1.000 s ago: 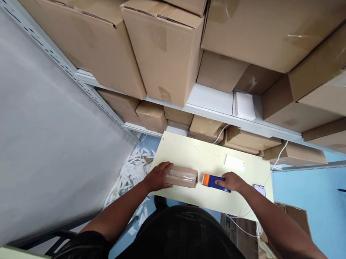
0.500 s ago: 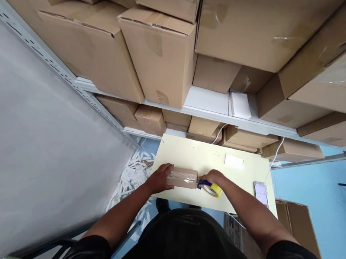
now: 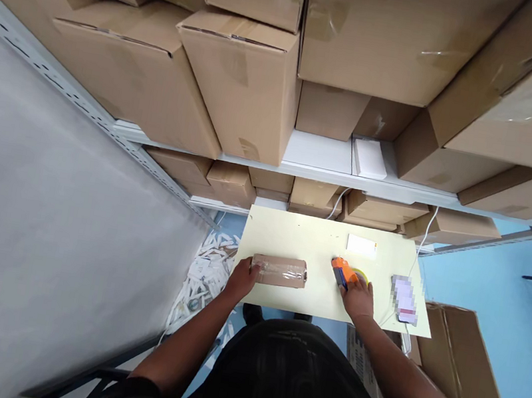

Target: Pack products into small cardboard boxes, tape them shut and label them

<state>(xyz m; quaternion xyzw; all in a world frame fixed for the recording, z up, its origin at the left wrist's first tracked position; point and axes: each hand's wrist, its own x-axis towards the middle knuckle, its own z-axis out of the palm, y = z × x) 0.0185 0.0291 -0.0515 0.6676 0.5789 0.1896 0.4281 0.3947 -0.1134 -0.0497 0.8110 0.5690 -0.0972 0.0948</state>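
A small, long cardboard box (image 3: 279, 271) lies on the pale yellow table, with shiny clear tape along its top. My left hand (image 3: 242, 279) grips its left end, thumb on top and the other fingers partly hidden. To the right of the box, and apart from it, an orange and blue tape dispenser (image 3: 343, 270) rests on or just above the table. My right hand (image 3: 359, 299) is closed over its near side, hiding part of it. A bit of the yellow tape roll shows beyond the fingers.
On the table (image 3: 301, 235) are a white box (image 3: 361, 245) at the back and a phone (image 3: 403, 298) at the right. Shelves of cardboard boxes (image 3: 243, 88) stand behind. White paper scraps (image 3: 206, 277) cover the floor at left; an open carton (image 3: 466, 365) is at right.
My right hand has moved right with the tape dispenser, away from the box's right end, and the dispenser has turned to show its orange side. The box has shifted slightly, still in my left hand.
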